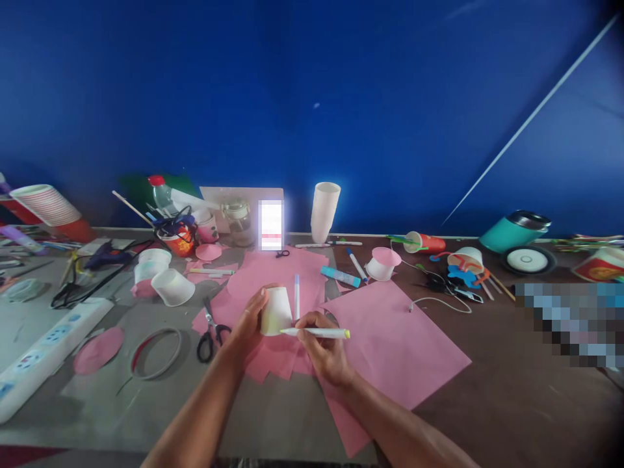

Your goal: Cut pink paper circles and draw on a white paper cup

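A white paper cup (277,313) is gripped by my left hand (249,320), its lower part tinted faint yellow. My right hand (325,351) pinches a marker (322,333) with a yellow end, and its tip touches or nearly touches the cup's side. Under both hands lie pink paper sheets (390,344), several of them overlapping. Just behind the right hand is another marker (297,292) with a pale violet cap. Black-handled scissors (209,335) rest to the left of my left hand.
Left are a power strip (49,351), a tape roll (156,353), and white cups (173,286). A cup stack (325,211) and a lit phone (271,224) stand at the back. A glue stick (340,276) and a pink-topped cup (383,263) are right of centre. A teal bottle (511,231) lies far right.
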### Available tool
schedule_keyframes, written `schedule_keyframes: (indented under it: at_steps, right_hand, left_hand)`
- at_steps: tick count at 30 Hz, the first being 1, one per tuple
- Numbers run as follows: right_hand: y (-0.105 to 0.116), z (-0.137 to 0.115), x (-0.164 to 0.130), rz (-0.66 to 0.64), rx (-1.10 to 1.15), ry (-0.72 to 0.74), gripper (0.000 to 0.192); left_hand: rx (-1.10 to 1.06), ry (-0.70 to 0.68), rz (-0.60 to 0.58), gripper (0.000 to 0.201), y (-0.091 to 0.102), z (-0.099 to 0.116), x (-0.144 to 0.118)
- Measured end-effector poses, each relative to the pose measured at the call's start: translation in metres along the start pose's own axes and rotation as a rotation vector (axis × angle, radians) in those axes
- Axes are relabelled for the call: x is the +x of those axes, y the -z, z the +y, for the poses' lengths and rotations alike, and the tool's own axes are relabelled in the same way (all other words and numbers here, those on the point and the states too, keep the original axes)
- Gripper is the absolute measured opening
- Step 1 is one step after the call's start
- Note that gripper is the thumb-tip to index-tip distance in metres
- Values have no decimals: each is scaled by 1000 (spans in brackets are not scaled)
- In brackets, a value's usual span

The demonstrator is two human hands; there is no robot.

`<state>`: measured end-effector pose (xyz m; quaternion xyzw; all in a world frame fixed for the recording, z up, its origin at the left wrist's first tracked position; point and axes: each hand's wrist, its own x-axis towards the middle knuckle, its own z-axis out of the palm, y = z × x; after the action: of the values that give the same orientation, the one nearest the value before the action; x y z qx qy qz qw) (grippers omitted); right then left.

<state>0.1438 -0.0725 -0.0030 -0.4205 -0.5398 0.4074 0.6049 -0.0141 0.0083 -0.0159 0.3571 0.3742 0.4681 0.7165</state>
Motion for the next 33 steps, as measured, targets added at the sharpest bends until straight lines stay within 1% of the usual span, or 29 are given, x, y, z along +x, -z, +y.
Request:
schedule_keyframes:
  at_steps: [3,9,16,23,29,33]
  right_hand:
    - [0,0,0,-10,-7,-16,12]
    - [-1,7,-1,-13,48,-45,19]
    - [-1,7,-1,-15,44,-46,14]
    - [-1,3,0,-25,43,-69,14]
    - [-2,5,1,-23,46,-51,13]
    - [-1,7,0,-27,34,-43,12]
  left_hand:
    - [12,-12,-5,59,-1,0,-1]
    - [13,-15,0,56,-3,1,-2]
    - [23,-12,-22,58,-3,1,-3]
    - [31,-15,-18,60,-5,3,-4]
    - [39,-11,-31,58,-2,2,-3]
    - [47,-11,-33,59,-4,3,-4]
